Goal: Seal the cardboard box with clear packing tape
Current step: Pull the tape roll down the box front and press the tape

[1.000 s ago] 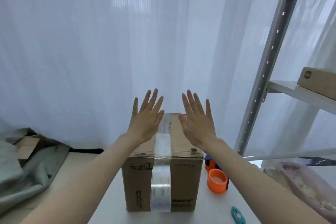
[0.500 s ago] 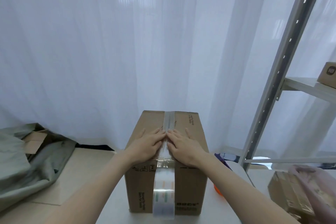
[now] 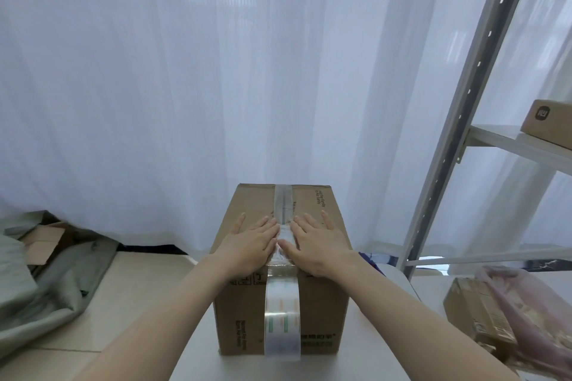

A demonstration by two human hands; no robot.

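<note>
A brown cardboard box [image 3: 322,315] stands on a white table [image 3: 198,356] in front of me, flaps closed. A strip of clear packing tape [image 3: 284,315] runs along the top seam and down the near face. My left hand [image 3: 250,244] lies flat on the top, just left of the tape. My right hand [image 3: 318,243] lies flat just right of it, thumb touching the strip. Both palms press down near the box's front edge, fingers spread, holding nothing. The tape roll is hidden.
A white curtain [image 3: 216,86] hangs close behind the box. A grey metal shelf [image 3: 445,145] stands at right with a small carton [image 3: 548,124] on it. A pink bag [image 3: 535,318] and a box lie at lower right. Grey cloth [image 3: 40,281] and cardboard scraps lie at left.
One second ago both hands were raised, open, above the box. They came down flat onto the box top beside the tape and have stayed there; the view tilted down slightly.
</note>
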